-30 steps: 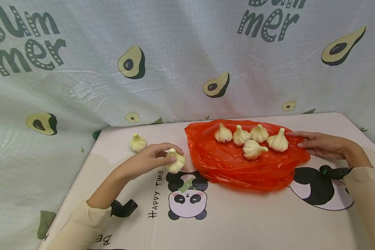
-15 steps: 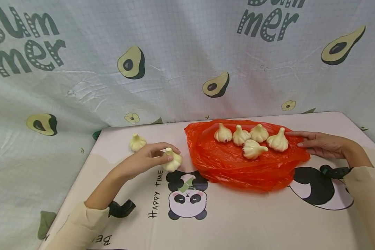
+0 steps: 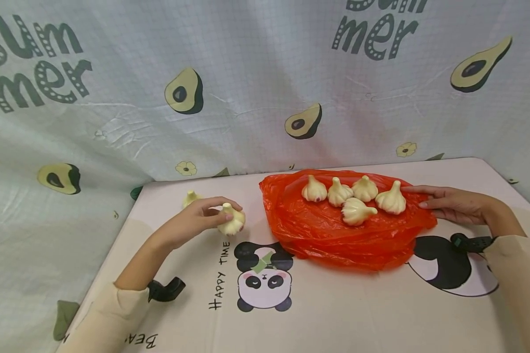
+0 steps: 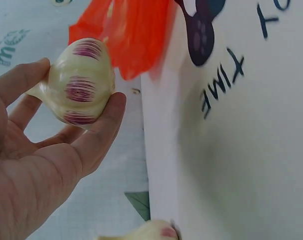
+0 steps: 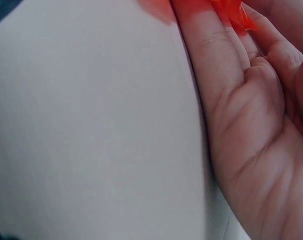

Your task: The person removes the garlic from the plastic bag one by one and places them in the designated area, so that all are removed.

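My left hand pinches a garlic bulb between thumb and fingers, left of the bag. In the left wrist view the purple-streaked underside of that garlic bulb faces the camera, raised over the table. A second garlic bulb stands on the table behind this hand, partly hidden by it. The red plastic bag lies spread out, with several garlic bulbs on it. At its right edge my right hand holds the plastic, thumb in front; red film shows between its fingers in the right wrist view.
The table has a light cover with a printed panda and lettering. A curtain-like sheet with avocado prints hangs along its back and left. A black wrist strap sits at the left cuff.
My left hand has moved left and slightly back with the garlic bulb, away from the bag, and now covers more of the bulb behind it. The right hand stays at the bag's edge.
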Demonstrator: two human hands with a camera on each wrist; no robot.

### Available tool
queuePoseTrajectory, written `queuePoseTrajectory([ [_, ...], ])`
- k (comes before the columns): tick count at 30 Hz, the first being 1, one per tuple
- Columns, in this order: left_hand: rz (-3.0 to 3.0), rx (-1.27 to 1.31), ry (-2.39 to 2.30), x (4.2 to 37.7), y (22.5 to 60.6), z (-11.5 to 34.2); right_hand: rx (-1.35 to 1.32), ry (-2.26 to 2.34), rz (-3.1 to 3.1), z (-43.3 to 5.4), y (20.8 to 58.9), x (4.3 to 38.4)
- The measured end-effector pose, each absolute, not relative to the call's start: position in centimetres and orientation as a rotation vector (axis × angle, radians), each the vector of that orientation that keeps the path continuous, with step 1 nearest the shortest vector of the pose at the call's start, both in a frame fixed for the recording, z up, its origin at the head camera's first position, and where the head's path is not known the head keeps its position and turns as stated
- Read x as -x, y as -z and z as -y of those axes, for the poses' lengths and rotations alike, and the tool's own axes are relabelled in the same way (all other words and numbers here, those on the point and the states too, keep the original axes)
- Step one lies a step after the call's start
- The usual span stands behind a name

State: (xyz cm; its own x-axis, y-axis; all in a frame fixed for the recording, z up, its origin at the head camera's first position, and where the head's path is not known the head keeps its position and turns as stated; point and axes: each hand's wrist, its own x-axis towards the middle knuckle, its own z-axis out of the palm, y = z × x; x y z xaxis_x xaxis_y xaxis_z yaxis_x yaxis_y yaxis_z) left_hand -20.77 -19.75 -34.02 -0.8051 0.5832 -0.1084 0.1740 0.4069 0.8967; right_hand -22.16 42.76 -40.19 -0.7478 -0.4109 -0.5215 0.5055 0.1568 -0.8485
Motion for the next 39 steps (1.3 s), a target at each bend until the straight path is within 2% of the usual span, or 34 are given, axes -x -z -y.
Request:
queuePoseTrajectory([
  [11, -2.236, -0.554, -1.437, 23.6, 35.9, 21.6, 0.029, 1.663, -1.755, -43.1, 40.5, 22.2],
  [20, -2.354, -0.542, -1.297, 25.4, 36.3, 21.9, 0.012, 1.652, -1.786, -43.3, 40.6, 22.2],
  [39, -2.335, -0.537, -1.336, 26.7, 36.6, 23.2, -0.001, 1.65, -1.8, -42.9, 40.3, 22.1],
])
